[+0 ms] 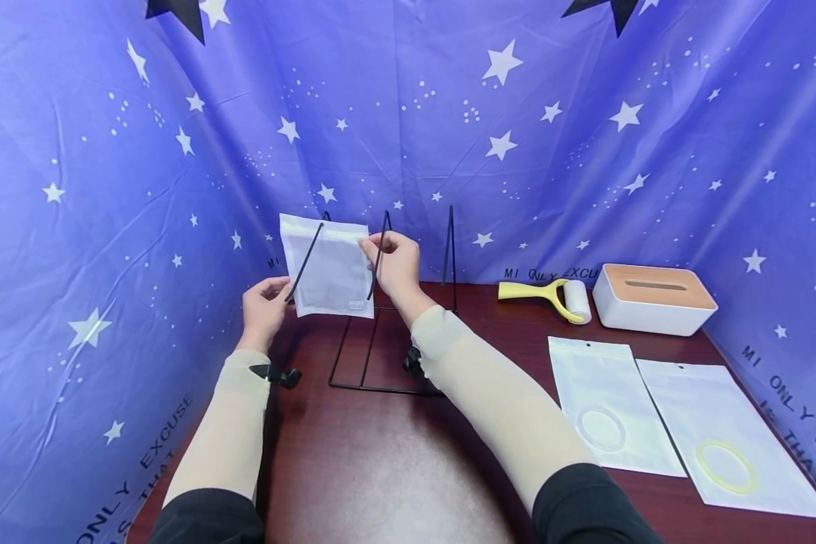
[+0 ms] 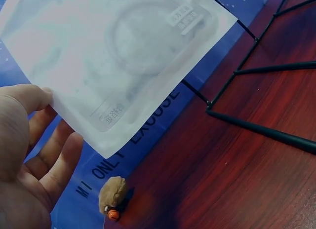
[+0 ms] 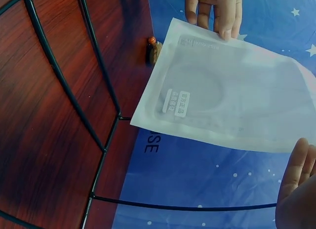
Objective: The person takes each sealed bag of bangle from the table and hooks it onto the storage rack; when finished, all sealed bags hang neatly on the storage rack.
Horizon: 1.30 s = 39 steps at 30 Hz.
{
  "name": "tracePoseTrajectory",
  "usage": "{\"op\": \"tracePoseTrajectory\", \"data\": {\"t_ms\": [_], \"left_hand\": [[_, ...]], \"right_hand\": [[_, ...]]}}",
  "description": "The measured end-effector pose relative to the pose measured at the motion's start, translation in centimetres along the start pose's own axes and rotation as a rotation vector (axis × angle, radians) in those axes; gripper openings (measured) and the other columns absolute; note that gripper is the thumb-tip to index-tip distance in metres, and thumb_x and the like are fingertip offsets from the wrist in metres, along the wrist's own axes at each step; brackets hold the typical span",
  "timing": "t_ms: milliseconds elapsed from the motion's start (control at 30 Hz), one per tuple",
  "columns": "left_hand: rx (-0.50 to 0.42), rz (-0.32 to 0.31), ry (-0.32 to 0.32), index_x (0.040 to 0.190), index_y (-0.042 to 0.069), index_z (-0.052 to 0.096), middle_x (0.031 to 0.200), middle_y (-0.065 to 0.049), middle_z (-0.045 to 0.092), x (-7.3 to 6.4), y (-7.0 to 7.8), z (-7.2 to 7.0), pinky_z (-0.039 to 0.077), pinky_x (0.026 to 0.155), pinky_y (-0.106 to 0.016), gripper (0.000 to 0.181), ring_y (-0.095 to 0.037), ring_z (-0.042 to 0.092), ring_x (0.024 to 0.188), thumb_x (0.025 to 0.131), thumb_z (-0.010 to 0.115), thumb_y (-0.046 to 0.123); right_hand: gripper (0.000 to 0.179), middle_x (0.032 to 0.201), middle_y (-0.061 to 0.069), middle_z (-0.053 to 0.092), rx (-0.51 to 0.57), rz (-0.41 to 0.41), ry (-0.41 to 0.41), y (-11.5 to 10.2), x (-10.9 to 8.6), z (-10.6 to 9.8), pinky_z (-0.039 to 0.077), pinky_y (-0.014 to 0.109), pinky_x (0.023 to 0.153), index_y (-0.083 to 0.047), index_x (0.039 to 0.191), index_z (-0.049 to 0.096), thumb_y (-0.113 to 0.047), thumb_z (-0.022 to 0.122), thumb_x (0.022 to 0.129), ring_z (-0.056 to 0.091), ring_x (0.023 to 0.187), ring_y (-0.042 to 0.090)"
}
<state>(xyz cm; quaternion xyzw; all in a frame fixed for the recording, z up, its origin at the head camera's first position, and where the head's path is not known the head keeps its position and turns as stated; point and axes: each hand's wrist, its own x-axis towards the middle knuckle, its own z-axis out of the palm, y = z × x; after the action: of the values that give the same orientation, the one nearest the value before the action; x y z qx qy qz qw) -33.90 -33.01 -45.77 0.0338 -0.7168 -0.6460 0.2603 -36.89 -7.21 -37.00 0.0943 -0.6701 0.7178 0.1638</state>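
Note:
Both hands hold a flat white zip pouch [image 1: 329, 264] upright at the left end of a black wire rack [image 1: 363, 387]. A faint ring shape shows through the pouch [image 2: 138, 41] in the left wrist view. My left hand [image 1: 264, 311] pinches its lower left edge, thumb on the near face. At the upper right edge, my right hand [image 1: 397, 263] grips it between thumb and fingers. In the head view, the rack's leftmost slanted wire [image 1: 306, 261] crosses in front of the pouch, and the middle wire [image 1: 379, 257] passes by the right fingers.
Two white pouches, one with a pale ring [image 1: 601, 428] and one with a yellow ring [image 1: 726, 466], lie on the right of the table. Behind them are a yellow-handled lint roller [image 1: 533, 291] and a tissue box [image 1: 653, 313]. A small brown object [image 2: 113, 192] sits near the curtain.

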Motion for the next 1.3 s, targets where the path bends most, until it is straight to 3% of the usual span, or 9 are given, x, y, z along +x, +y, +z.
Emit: {"op": "tracePoseTrajectory", "data": {"t_ms": [133, 300, 400, 500, 633, 833, 1100, 1300], "left_hand": [[-0.015, -0.025, -0.005, 0.118, -0.011, 0.072, 0.096, -0.008, 0.074, -0.1, 0.0, 0.2, 0.063, 0.067, -0.030, 0.023, -0.030, 0.070, 0.088, 0.097, 0.072, 0.000], [-0.006, -0.048, -0.022, 0.118, -0.013, 0.070, 0.111, -0.033, 0.069, -0.7, 0.9, 0.3, 0.063, 0.072, -0.034, 0.023, -0.043, 0.069, 0.096, 0.098, 0.069, -0.001], [-0.008, -0.054, -0.022, 0.118, -0.011, 0.070, 0.116, -0.039, 0.065, -0.7, 0.9, 0.3, 0.064, 0.076, -0.039, 0.022, -0.042, 0.070, 0.095, 0.098, 0.069, -0.001], [-0.013, -0.055, -0.012, 0.118, -0.009, 0.071, 0.117, -0.038, 0.066, -0.3, -0.1, 0.2, 0.063, 0.078, -0.041, 0.022, -0.034, 0.072, 0.091, 0.098, 0.071, 0.001], [-0.011, -0.045, -0.006, 0.115, -0.008, 0.072, 0.113, -0.035, 0.067, -0.3, -0.2, 0.2, 0.063, 0.077, -0.041, 0.020, -0.023, 0.072, 0.083, 0.098, 0.073, 0.003], [0.018, -0.033, 0.008, 0.114, -0.005, 0.074, 0.104, -0.023, 0.072, -0.4, -0.1, 0.1, 0.062, 0.079, -0.045, 0.018, -0.026, 0.073, 0.084, 0.097, 0.073, 0.004], [0.028, -0.027, 0.007, 0.114, -0.004, 0.074, 0.098, -0.013, 0.073, -0.4, -0.1, -0.1, 0.062, 0.080, -0.048, 0.019, -0.028, 0.073, 0.086, 0.096, 0.074, 0.003], [0.049, -0.020, 0.009, 0.114, -0.004, 0.075, 0.095, -0.005, 0.075, -0.5, -0.1, -0.3, 0.063, 0.076, -0.043, 0.021, -0.026, 0.072, 0.087, 0.095, 0.077, 0.004]], "right_hand": [[0.015, 0.076, 0.004, 0.071, -0.025, -0.001, -0.009, 0.2, 0.0, -0.2, 0.061, 0.034, 0.058, -0.008, 0.089, 0.080, -0.022, 0.087, 0.089, 0.070, 0.061, 0.022], [0.014, 0.079, 0.004, 0.073, -0.046, -0.010, -0.034, 0.2, 0.0, -0.6, 0.059, 0.034, 0.057, -0.009, 0.091, 0.080, -0.022, 0.085, 0.091, 0.068, 0.056, 0.021], [0.012, 0.080, 0.004, 0.073, -0.038, -0.009, -0.048, 0.2, -0.1, -0.7, 0.059, 0.034, 0.057, -0.008, 0.093, 0.080, -0.020, 0.084, 0.092, 0.069, 0.058, 0.024], [0.013, 0.080, 0.004, 0.073, -0.043, -0.004, -0.051, 0.1, -0.1, -0.8, 0.059, 0.033, 0.059, -0.008, 0.093, 0.080, -0.020, 0.083, 0.092, 0.071, 0.062, 0.028], [0.012, 0.082, 0.003, 0.074, -0.062, 0.002, -0.050, 0.0, -0.1, -0.9, 0.060, 0.032, 0.061, -0.009, 0.094, 0.081, -0.021, 0.083, 0.093, 0.073, 0.066, 0.028], [0.011, 0.085, 0.002, 0.074, -0.119, -0.005, -0.049, -0.1, -0.2, -1.2, 0.057, 0.027, 0.070, -0.012, 0.097, 0.082, -0.022, 0.083, 0.093, 0.069, 0.074, 0.019], [0.018, 0.097, 0.016, 0.077, -0.043, -0.035, -0.086, 0.5, -0.2, -2.2, 0.061, 0.030, 0.066, 0.001, 0.102, 0.078, -0.013, 0.083, 0.092, 0.072, 0.077, 0.023], [0.016, 0.092, 0.012, 0.075, -0.058, -0.040, -0.121, 0.7, -0.5, -3.6, 0.060, 0.029, 0.065, 0.003, 0.106, 0.078, -0.007, 0.079, 0.093, 0.071, 0.074, 0.030]]}}
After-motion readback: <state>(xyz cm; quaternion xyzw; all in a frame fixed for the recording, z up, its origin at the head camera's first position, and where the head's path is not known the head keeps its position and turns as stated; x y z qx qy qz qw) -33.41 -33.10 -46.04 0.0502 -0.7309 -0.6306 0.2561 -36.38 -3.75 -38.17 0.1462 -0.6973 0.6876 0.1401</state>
